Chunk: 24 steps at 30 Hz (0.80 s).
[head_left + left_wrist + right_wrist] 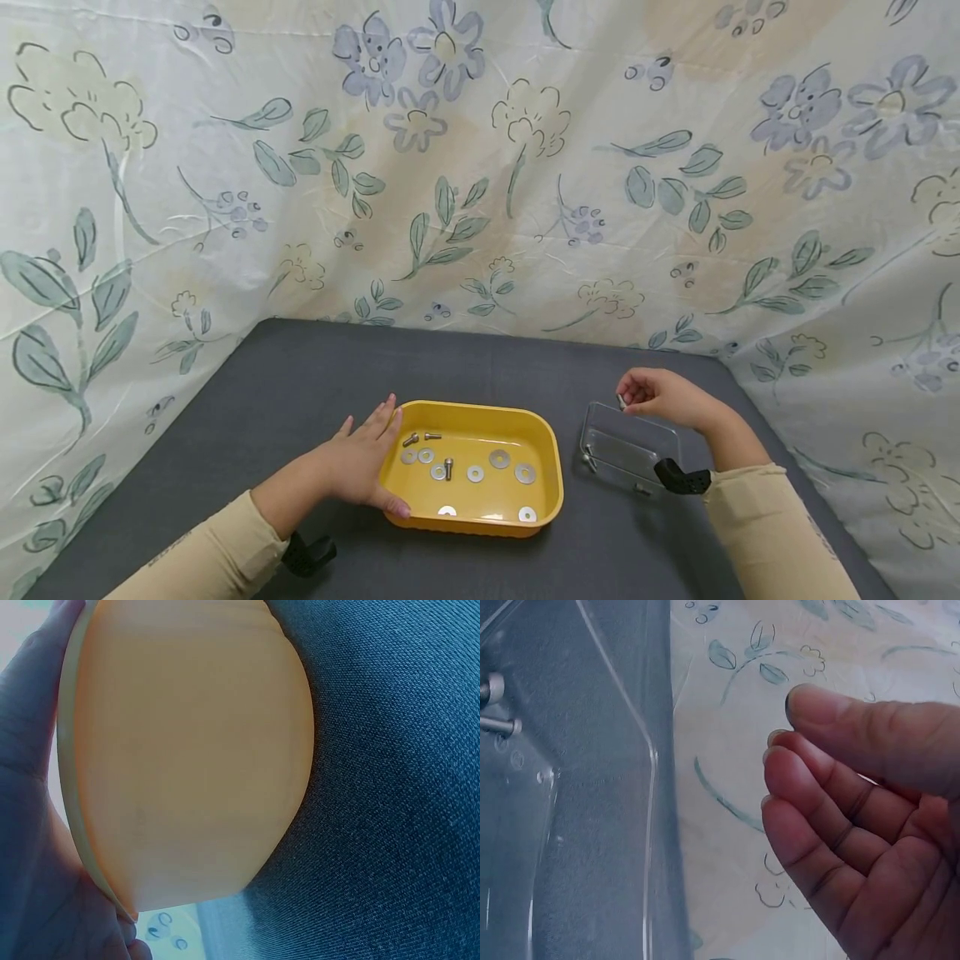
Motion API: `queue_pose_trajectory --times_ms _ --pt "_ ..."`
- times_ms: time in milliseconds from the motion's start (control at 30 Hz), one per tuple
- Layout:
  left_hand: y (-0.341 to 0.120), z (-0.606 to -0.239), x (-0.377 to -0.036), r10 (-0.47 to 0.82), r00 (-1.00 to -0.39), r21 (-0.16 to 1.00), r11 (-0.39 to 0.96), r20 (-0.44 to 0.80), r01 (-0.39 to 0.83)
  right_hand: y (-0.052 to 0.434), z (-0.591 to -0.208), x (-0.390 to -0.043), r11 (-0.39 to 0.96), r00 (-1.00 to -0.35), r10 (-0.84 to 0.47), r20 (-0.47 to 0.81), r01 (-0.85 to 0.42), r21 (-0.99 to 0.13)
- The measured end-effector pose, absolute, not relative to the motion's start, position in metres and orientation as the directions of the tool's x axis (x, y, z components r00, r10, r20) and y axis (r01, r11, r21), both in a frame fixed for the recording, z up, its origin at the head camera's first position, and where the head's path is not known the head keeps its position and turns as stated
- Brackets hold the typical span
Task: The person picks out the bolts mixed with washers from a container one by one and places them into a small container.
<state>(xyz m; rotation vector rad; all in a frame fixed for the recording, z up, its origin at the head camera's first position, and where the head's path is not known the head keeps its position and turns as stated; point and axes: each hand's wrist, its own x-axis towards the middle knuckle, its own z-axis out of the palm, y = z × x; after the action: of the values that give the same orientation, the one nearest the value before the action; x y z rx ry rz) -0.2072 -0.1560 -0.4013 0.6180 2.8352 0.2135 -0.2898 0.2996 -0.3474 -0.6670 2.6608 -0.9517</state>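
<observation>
My left hand [362,467] rests on the left rim of a yellow tray [557,467], its fingers spread along the edge and the thumb at the front corner. Several flat metal washers [499,459] and a few bolts [448,469] lie in the tray. In the left wrist view the tray's outer wall [187,750] fills the middle, beside the hand. My right hand [663,396] is over the far side of a clear plastic box [633,437], pinching a small silver bolt [622,402] between thumb and fingertips. In the right wrist view the fingers hide most of that bolt.
Bolts [499,726] lie inside the clear box, near its left and front sides. Tray and box stand apart on a dark grey cloth-like tabletop [480,367]. A floral curtain [480,208] encloses the table at the back and both sides.
</observation>
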Motion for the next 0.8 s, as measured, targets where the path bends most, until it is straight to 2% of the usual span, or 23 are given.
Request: queue_pose_trajectory --times_ms 433,800 --pt "-0.157 -0.405 -0.209 0.426 -0.886 0.193 0.899 -0.182 0.392 0.308 -0.353 -0.285 0.658 -0.88 -0.467 -0.083 -0.284 -0.697" --pt "-0.157 -0.403 -0.208 0.432 -0.885 0.203 0.895 -0.175 0.397 0.31 -0.358 -0.284 0.658 -0.872 -0.483 -0.085 -0.297 -0.692"
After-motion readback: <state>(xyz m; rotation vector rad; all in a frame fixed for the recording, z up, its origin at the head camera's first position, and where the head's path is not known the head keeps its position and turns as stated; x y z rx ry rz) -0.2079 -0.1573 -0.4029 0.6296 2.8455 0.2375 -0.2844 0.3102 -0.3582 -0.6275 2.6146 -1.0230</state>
